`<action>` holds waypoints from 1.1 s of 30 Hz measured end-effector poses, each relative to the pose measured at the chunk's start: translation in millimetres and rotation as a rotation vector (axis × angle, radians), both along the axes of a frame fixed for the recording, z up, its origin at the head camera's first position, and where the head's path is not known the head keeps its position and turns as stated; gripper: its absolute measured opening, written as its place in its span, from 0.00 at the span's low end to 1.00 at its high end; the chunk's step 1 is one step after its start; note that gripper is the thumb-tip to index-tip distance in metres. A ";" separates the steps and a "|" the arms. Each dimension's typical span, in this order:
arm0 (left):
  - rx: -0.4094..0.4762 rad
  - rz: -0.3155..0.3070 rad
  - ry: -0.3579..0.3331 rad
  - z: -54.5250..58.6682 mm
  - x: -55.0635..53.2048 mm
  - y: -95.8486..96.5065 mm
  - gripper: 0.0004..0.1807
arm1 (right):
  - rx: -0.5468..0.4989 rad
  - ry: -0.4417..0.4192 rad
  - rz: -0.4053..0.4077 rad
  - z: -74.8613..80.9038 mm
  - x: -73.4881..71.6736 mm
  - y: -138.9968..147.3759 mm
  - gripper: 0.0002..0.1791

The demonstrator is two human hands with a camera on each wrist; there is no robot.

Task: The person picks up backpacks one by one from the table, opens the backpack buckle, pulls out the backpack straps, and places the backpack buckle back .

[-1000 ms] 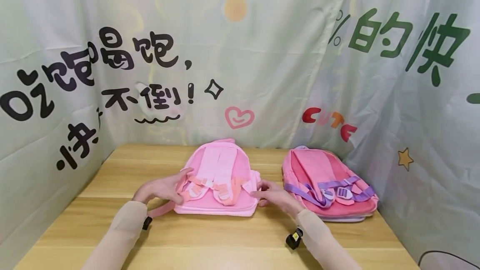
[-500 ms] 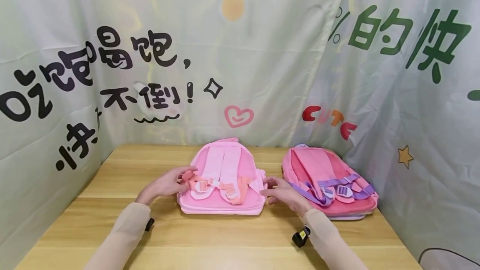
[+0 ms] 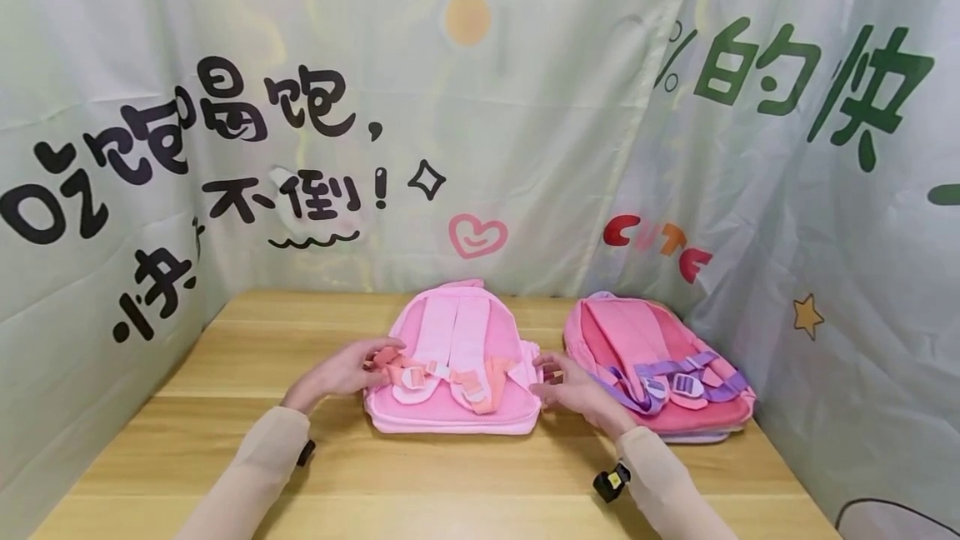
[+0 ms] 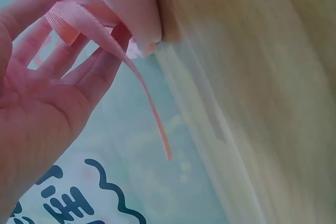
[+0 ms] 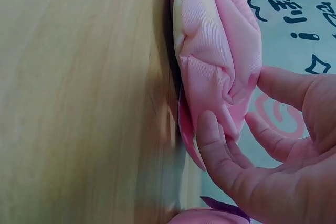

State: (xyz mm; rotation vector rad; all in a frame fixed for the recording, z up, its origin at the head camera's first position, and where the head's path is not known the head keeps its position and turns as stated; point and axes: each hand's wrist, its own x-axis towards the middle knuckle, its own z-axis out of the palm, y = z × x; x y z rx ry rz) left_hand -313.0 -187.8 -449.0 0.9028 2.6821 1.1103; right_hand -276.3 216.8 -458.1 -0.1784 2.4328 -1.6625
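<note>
A light pink backpack (image 3: 495, 421) lies on the table with its back panel and shoulder straps facing up. My left hand (image 3: 341, 369) is at its left side, fingers at the orange webbing (image 3: 387, 355). In the left wrist view, a strap (image 4: 86, 23) crosses in front of those loosely extended fingers, its free end dangling. On the opposite side, my right hand (image 3: 576, 390) touches the bag's edge. The right wrist view shows the thumb and relaxed fingertips (image 5: 208, 124) against the pink side fabric (image 5: 207, 72).
A second backpack (image 3: 630, 332), darker pink with purple straps, lies close to the right of my right hand, on the wooden table (image 3: 420, 482). Printed fabric curtains (image 3: 540, 148) stand along the table's back and sides.
The light pink backpack has shifted to the right between my hands, and both hands have moved right with it. The strap that trailed out at the left has drawn in toward the bag.
</note>
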 end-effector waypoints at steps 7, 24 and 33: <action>0.025 0.011 -0.008 -5.1 2.4 3.7 0.29 | -0.003 0.015 0.007 0.2 1.1 1.3 0.25; 0.065 0.037 -0.092 -3.2 -1.7 9.8 0.34 | 0.078 0.194 -0.107 9.5 3.9 -2.0 0.25; 0.177 0.092 -0.154 -0.9 6.1 27.9 0.28 | 0.089 0.322 0.055 20.3 0.4 -36.1 0.15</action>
